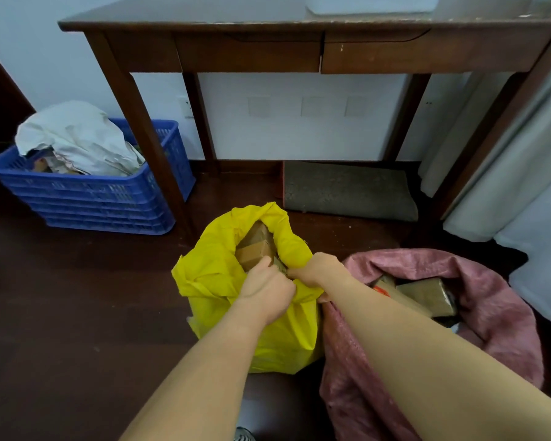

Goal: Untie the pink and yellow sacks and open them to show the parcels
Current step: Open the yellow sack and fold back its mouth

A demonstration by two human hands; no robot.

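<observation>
The yellow sack [217, 275] stands on the dark wooden floor in the middle, its mouth gaping, with a brown cardboard parcel [255, 246] showing inside. My left hand [266, 292] grips the near rim of the yellow sack. My right hand [317, 270] pinches the same rim just to the right. To the right sits the pink sack [490, 300], its mouth wide, holding brown parcels [427, 294] partly hidden behind my right forearm.
A dark wooden desk [268, 49] stands against the wall beyond the sacks. A blue plastic crate [93, 198] with crumpled grey bags sits at the left beside a desk leg. A grey mat [347, 189] lies under the desk. Pale curtains [522, 173] hang at the right.
</observation>
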